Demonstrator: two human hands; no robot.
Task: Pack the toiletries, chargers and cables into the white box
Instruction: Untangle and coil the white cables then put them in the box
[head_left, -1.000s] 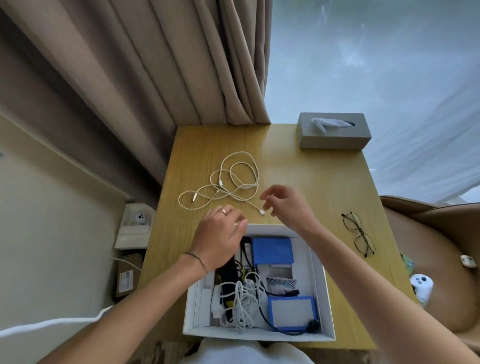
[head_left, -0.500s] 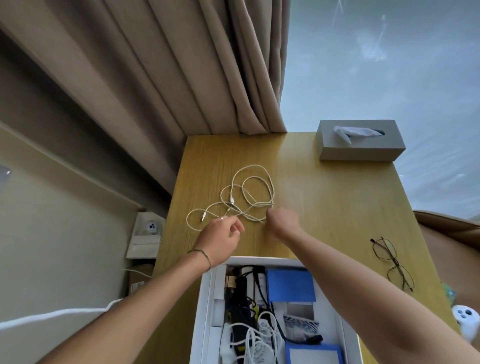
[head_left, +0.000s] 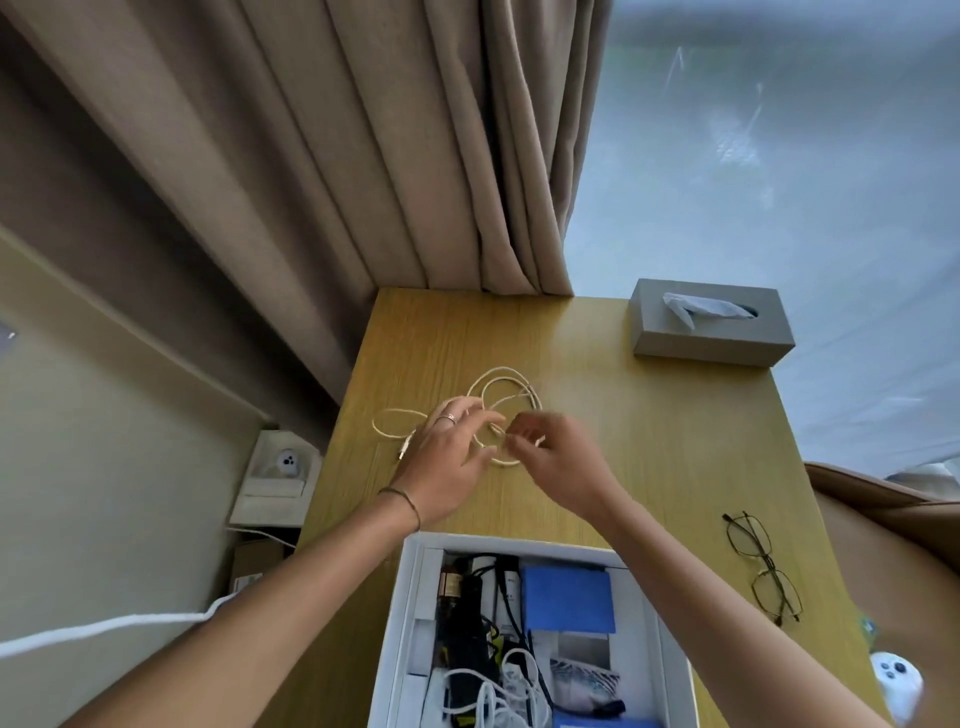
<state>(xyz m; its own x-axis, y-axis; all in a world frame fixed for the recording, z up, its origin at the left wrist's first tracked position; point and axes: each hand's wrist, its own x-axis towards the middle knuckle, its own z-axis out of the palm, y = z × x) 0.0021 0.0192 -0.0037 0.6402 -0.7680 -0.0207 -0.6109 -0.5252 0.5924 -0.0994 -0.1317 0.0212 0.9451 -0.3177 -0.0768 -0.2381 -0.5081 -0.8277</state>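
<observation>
A single wide-angle head view looks forward and steeply down from above the near edge of a yellowish wooden table (head_left: 613, 467), close over both forearms. It faces beige pleated curtains (head_left: 363, 156) at the far edge. The open white cardboard box (head_left: 402, 623) is cut off by the bottom of the frame.

Beige curtain (head_left: 395, 156), sheer daylit window (head_left: 779, 156), wooden table (head_left: 649, 441), perhaps an armchair (head_left: 893, 545)

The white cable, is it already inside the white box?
No, the white cable lies on the table beyond the white box.
</observation>
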